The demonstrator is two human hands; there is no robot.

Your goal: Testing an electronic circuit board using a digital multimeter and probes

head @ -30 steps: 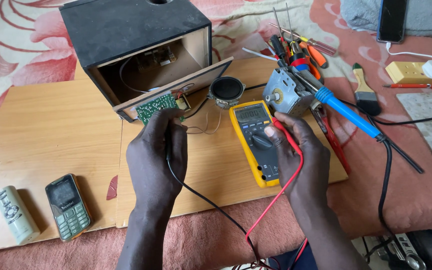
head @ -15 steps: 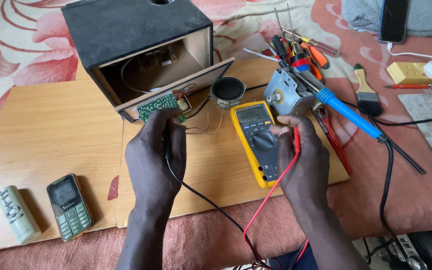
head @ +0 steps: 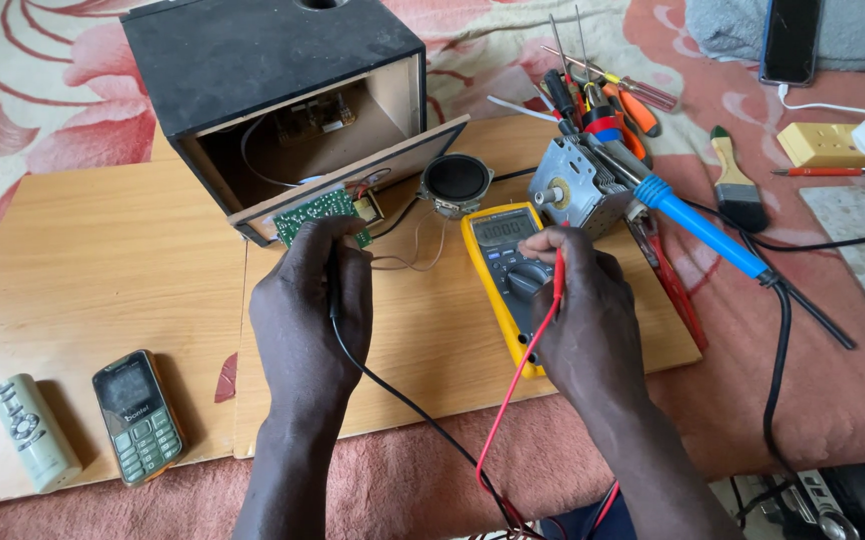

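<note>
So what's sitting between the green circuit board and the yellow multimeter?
In the head view, thin loose wires cross the bare wooden board between the green circuit board and the yellow multimeter; the small round speaker sits just behind that gap.

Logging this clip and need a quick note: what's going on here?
A person works at a wooden board with both hands. The left hand holds a black probe lead against a small green circuit board hanging from an opened black speaker box. The right hand holds a red probe lead and rests on the dial of a yellow multimeter. A loose speaker, a blue soldering iron and a phone lie around.
</note>
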